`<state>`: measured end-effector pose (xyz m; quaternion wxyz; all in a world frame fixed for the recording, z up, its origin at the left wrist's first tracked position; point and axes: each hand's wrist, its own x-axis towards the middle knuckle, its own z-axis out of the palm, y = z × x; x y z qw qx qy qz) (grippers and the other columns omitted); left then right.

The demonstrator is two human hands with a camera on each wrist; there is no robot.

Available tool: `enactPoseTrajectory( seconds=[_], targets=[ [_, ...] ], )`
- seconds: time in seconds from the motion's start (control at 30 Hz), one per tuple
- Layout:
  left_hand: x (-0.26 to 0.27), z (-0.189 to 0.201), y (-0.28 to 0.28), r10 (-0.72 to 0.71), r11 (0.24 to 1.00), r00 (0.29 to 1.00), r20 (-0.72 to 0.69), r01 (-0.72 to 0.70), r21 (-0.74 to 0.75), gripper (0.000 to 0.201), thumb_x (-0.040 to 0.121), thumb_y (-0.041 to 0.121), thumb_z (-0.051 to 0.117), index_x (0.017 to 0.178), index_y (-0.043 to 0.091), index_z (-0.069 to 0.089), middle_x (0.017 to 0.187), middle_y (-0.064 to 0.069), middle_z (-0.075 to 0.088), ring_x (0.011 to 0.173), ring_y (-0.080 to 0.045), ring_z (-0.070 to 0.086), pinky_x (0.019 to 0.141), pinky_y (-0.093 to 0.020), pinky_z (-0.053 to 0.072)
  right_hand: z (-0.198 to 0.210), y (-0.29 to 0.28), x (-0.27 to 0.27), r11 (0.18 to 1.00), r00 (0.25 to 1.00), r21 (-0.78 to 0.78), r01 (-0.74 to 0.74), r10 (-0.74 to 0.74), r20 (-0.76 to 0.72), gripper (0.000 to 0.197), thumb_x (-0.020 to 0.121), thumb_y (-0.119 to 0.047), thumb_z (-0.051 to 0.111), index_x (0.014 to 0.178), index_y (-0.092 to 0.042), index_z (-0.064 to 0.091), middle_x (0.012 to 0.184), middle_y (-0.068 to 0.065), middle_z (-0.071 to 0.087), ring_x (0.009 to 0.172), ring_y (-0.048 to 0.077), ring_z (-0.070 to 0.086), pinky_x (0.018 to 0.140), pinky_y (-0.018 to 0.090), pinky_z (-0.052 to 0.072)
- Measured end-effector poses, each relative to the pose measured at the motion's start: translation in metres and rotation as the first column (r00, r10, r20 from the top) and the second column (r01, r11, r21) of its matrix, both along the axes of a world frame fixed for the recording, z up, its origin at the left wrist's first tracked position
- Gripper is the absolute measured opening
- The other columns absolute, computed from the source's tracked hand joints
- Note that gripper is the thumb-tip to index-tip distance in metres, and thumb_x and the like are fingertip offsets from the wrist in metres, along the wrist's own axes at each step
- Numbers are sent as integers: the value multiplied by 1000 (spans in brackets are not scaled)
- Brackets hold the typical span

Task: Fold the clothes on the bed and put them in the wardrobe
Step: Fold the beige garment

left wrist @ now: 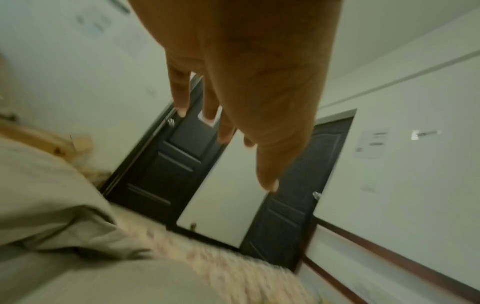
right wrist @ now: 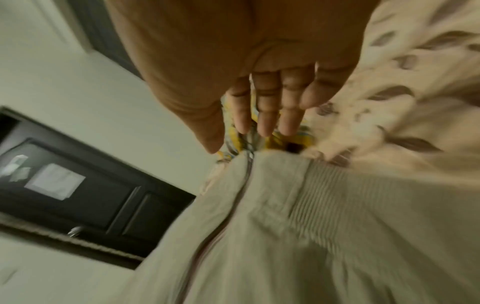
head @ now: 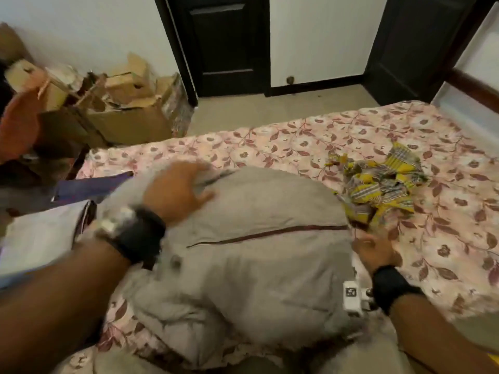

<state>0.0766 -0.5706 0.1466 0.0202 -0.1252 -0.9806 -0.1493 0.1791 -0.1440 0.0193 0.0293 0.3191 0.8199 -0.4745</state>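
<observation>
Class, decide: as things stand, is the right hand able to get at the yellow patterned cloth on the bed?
Probably yes: the right hand is open beside the grey jacket, and nothing lies between it and the yellow cloth.

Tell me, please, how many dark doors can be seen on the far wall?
2: one dark door stands straight beyond the bed, the other in the far right corner. More may lie outside the view.

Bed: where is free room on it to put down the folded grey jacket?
The bedspread is bare behind the grey jacket, toward the doors, and right of the yellow patterned cloth. The left edge is crowded with a purple garment and a white one.
</observation>
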Motion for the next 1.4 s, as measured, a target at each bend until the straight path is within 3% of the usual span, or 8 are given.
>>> enactPoseTrajectory(
  seconds=[0.13,0.3,0.63,0.87,1.03,1.17,1.3,1.4],
  targets=[
    [139,-115,-13,245,896,822,514,-394,204,89,65,83,74,134,30,60,136,4,61,120,-18,61,91,-22,52,-47,-29,54,977,939,-82,198,-165,301,72,86,-36,79,142,-2,49,145,22,52,129,41,52,105,41,43],
    [191,-207,-37,774,298,398,493,-915,271,114,62,76,82,152,20,38,161,-17,32,145,-40,36,120,-57,32,-125,1,67,983,899,166,-73,-7,438,109,64,-87,64,145,-15,50,145,21,52,127,45,51,109,54,40],
    [224,-228,-59,655,410,439,615,-890,200,145,55,62,96,164,30,5,166,-17,23,150,-41,28,124,-56,24,-80,-24,88,989,930,39,-144,122,346,15,95,-19,68,86,-8,66,110,23,66,92,36,59,89,44,47],
    [226,-168,-71,529,-230,560,638,-629,743,69,76,39,93,134,40,55,141,-6,63,117,-31,68,100,-53,57,-71,-19,87,993,938,29,115,-118,327,53,91,-39,68,125,3,64,130,28,62,115,46,60,104,54,47],
    [268,-66,-71,694,125,606,389,-634,764,29,95,16,71,122,26,69,114,3,70,97,-12,68,77,-25,59,-70,-8,92,972,914,117,205,-233,333,71,78,-56,64,119,2,62,124,26,62,108,46,61,99,54,50],
    [314,-53,-88,433,807,574,695,-591,-14,62,93,74,53,61,24,72,58,5,67,58,-9,64,66,-30,51,-53,-26,88,990,924,88,112,-137,357,41,93,-32,60,120,-2,62,121,25,60,106,43,60,88,47,51],
    [301,-36,-86,461,875,668,584,-233,-424,72,83,94,31,115,44,72,122,6,71,113,-14,65,99,-36,50,-41,-46,84,977,925,126,170,-202,323,38,73,-34,65,98,-6,67,94,21,63,72,37,64,58,46,55],
    [277,-58,-78,515,832,757,402,-330,-445,86,77,93,48,151,49,39,170,-7,14,152,-34,26,119,-52,33,-39,-57,82,971,925,61,233,-240,294,34,57,-32,70,84,-10,69,83,19,68,62,45,68,46,64,53]
  ],
)
